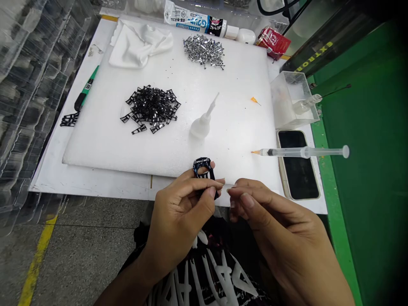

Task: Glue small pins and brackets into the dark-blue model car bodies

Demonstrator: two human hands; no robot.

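Observation:
My left hand (188,208) grips a small dark blue-black part with a round opening (202,162). Its ringed end points up, away from me, and my fingers cover much of its lower end. Just to the right, my right hand (274,229) has thumb and fingertips drawn together in a pinch. Whatever is between them, if anything, is too small to make out. The two hands are close but apart, at the front edge of the white foam board (114,148). Beyond them stands a small white dropper bottle (200,126) with a slanted nozzle.
On the board lie a pile of black frame pieces (154,106), shiny metal pins (205,50), a white cloth (140,44) and an orange needle tip (254,100). A syringe (290,152) lies across a phone (298,170). A green cutter (87,89) is at left.

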